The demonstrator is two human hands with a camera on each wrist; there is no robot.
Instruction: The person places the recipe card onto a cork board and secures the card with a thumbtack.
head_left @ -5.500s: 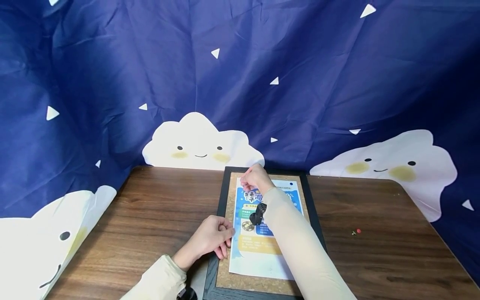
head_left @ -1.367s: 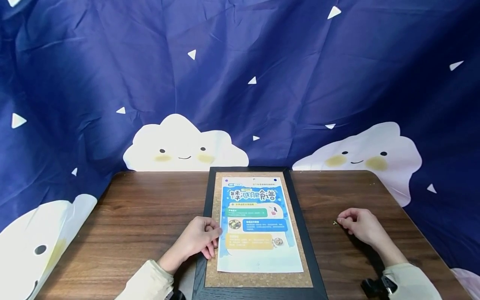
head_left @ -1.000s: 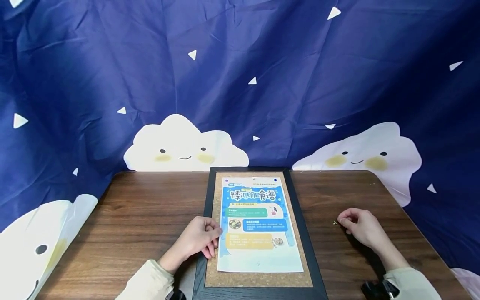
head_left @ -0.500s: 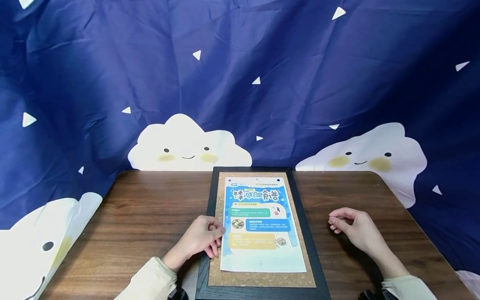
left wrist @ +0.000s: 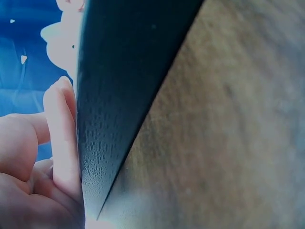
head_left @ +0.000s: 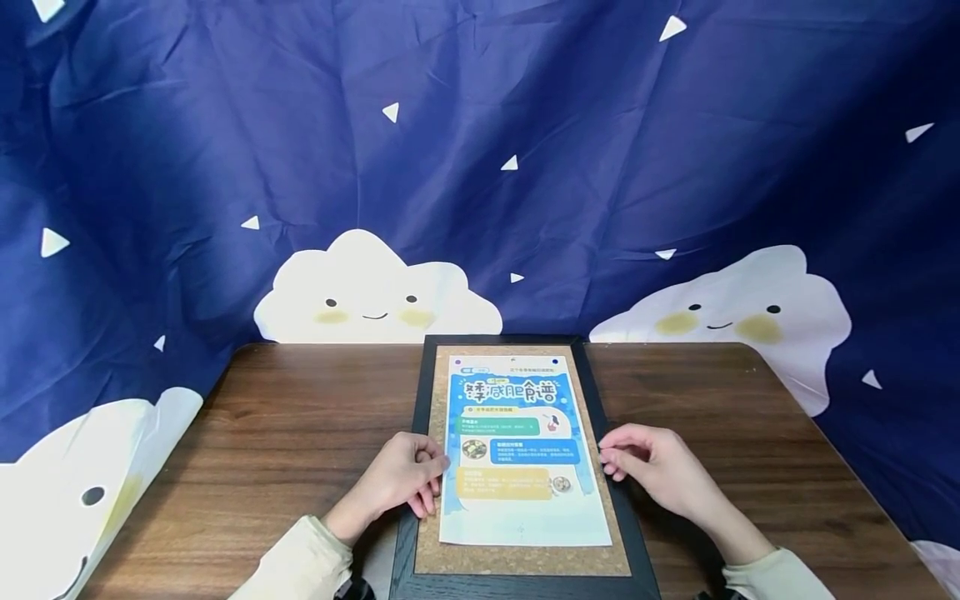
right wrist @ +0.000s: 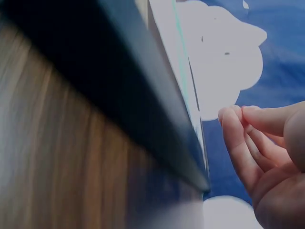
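A printed poster (head_left: 525, 525) with blue, green and yellow panels lies on a cork board (head_left: 517, 560) in a black frame (head_left: 525, 587). Pins sit in its top corners, a purple pin (head_left: 458, 362) at left and a blue pin (head_left: 555, 362) at right. My left hand (head_left: 408, 475) rests over the frame's left side, loosely bent fingers at the poster's left edge. My right hand (head_left: 660, 467) is at the frame's right side, thumb and fingertips together in a pinch. In the right wrist view a reddish trace of a push pin (right wrist: 243, 109) shows between them, mostly hidden.
A brown wooden table (head_left: 315, 408) lies under the board. Behind it hangs a dark blue cloth (head_left: 450, 167) printed with smiling clouds and white triangles. The board's far edge reaches nearly to the cloth.
My right hand first worked at the poster's top left, then went to small pieces on the table at right, and now has come left to the frame. My left hand has stayed put.
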